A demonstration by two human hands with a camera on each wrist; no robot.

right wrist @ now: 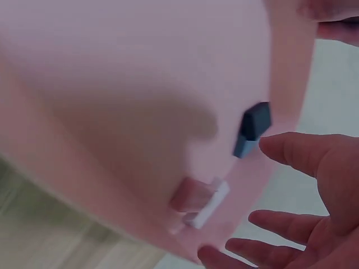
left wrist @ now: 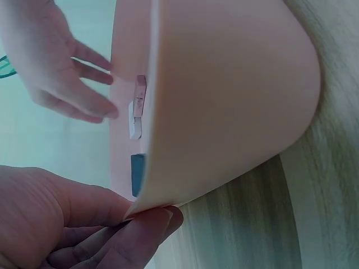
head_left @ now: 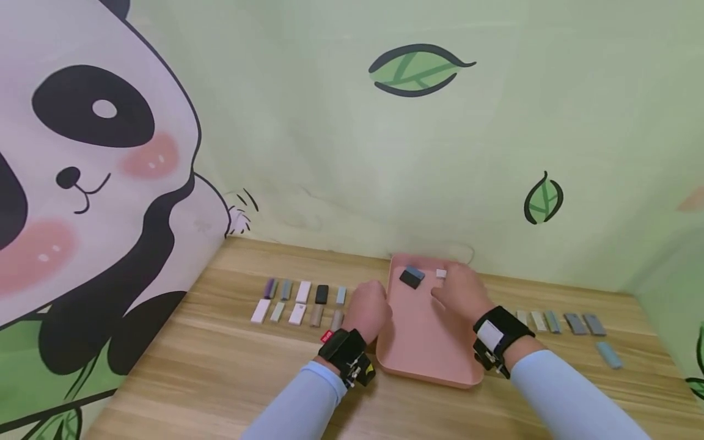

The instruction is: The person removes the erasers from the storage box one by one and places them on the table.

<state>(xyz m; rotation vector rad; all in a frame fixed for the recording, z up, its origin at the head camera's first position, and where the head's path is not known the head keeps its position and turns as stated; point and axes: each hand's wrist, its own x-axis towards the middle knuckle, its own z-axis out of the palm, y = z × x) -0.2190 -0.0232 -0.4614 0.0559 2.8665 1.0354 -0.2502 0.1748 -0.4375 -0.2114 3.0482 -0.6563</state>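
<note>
A pink tray (head_left: 426, 342) lies on the wooden table. My left hand (head_left: 370, 308) grips its left rim; in the left wrist view, thumb and fingers pinch the edge. Over the tray's far right part hovers my right hand (head_left: 464, 293), its fingers spread and apart, holding nothing. At the tray's far end a black block (head_left: 409, 279) lies against a blue block (head_left: 416, 271). A white block (head_left: 441, 274) sits near the right hand. Beside it, in the right wrist view, is a pink block (right wrist: 190, 194).
Left of the tray, small blocks stand in two rows, among them a purple block (head_left: 269, 288) and a black block (head_left: 321, 294). To the right lie several grey and pale blocks, with a light blue block (head_left: 608, 354) nearer me. A green wall (head_left: 330, 153) borders the table's far edge.
</note>
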